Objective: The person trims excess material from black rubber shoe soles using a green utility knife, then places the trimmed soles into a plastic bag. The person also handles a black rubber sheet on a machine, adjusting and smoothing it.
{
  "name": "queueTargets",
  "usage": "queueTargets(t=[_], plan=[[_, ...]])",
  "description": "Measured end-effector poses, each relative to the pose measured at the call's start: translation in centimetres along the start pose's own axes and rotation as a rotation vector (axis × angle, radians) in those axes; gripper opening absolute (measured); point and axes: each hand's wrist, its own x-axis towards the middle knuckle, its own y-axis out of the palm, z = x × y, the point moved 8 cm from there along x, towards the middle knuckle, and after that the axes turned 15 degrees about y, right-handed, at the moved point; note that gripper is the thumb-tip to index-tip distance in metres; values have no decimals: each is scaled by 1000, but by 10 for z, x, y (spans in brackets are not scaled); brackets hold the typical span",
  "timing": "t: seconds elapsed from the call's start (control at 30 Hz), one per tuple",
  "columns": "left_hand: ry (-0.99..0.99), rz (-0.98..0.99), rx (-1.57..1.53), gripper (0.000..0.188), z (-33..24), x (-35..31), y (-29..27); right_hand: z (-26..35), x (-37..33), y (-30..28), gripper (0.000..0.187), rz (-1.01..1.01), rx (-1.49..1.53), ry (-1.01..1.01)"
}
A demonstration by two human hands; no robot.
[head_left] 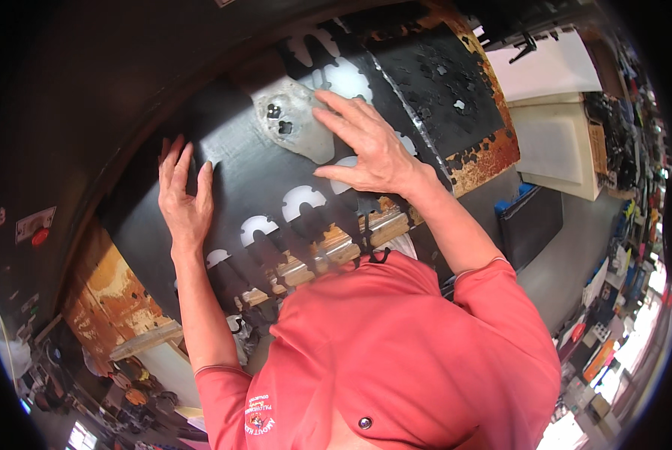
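Observation:
A black sheet (234, 176) lies in front of me, with arch-shaped cut-outs (303, 201) along its near edge. On top of it sits a flat, cloudy, see-through piece (309, 124) with a rounded-triangular outline; two small dark clover-like shapes show in it. My right hand (377, 150) is open, fingers spread, its fingertips at the right edge of the cloudy piece. At the sheet's left part, my left hand (186, 195) is also open with fingers stretched out and thumb apart. Whether its palm presses on the sheet is hard to see. Neither hand grips anything.
Under the sheet is a worn, chipped wooden board (493, 154). Another black piece with small cut-outs (433, 79) lies to the right. A dark machine body (88, 90) with a red button (40, 237) looms at far left. A pale block (549, 146) stands at right.

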Motion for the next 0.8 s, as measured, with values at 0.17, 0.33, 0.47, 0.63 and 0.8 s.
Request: queueTargets(t=[0.17, 0.33, 0.47, 0.63, 0.8], plan=[[-1, -48, 6, 35, -29, -16, -8, -4, -2, 5, 83, -42, -4, 1], [-24, 39, -53, 42, -87, -57, -4, 1, -7, 6, 76, -116, -22, -67], [-79, -89, -224, 35, -125, -96, -21, 3, -7, 6, 74, -148, -37, -102], [94, -76, -54, 27, -154, -118, 3, 4, -11, 9, 77, -163, -39, -121], [79, -95, 29, 24, -153, -124, 12, 7, -10, 11, 77, -188, -95, -135]])
